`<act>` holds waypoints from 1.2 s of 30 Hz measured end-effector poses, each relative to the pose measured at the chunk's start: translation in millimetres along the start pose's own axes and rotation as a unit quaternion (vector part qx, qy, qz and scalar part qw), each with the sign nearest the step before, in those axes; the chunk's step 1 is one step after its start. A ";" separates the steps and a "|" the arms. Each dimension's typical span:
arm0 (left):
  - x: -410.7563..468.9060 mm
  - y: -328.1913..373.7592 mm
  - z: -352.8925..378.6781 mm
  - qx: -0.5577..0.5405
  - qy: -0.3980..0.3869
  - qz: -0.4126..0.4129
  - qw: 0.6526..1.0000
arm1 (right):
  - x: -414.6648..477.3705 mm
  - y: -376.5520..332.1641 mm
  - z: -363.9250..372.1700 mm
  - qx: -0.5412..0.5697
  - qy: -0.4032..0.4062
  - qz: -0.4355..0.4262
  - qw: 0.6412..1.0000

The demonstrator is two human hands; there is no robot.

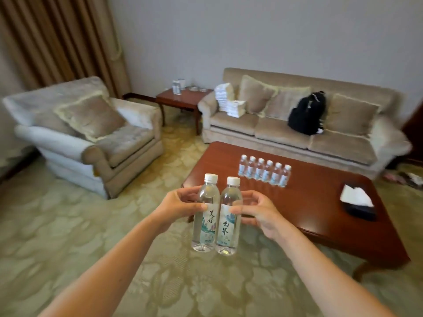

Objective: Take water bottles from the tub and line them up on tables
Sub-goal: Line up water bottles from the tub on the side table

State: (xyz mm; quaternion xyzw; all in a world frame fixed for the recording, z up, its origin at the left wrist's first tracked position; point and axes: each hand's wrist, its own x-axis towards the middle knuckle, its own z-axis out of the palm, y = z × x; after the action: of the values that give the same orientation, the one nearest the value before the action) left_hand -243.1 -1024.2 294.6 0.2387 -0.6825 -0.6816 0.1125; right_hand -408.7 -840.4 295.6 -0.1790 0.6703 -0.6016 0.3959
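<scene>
Room: patterned carpet [68, 225], armchair [87, 131] upper left, sofa [297, 124] upper right.
Coffee table [320, 213]: right of centre, with six bottles [264, 170] in a touching row.
My left hand [180, 205]: fingers closed around the left bottle [204, 216], upright at centre frame.
My right hand [258, 213]: fingers gripping the right bottle [229, 218], touching the other.
Side table [180, 99]: more bottles [176, 87], blurred.

Left hand [180, 205] and right hand [258, 213] bare; forearms uncovered, no sleeves, gloves, rings or watch showing; short nails on fingers [202, 206].
</scene>
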 end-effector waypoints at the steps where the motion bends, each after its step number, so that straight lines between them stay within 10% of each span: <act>1: 8.4 2.2 -11.1 -0.002 0.020 0.001 1.000 | 18.8 -8.2 5.8 -0.004 -0.018 -0.001 1.000; 16: 103.7 14.8 -189.8 -0.033 0.195 -0.016 0.980 | 256.1 -80.6 148.9 -0.067 -0.218 0.013 0.974; 36: 413.4 36.2 -539.8 -0.014 0.100 -0.052 0.994 | 605.8 -171.0 359.5 -0.023 -0.133 0.015 0.991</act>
State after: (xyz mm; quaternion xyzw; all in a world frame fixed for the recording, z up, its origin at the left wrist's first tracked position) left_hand -346.7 -1697.1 283.8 0.3390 -0.6452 -0.6686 0.1478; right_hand -557.9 -1549.6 280.1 -0.2564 0.6278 -0.5510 0.4864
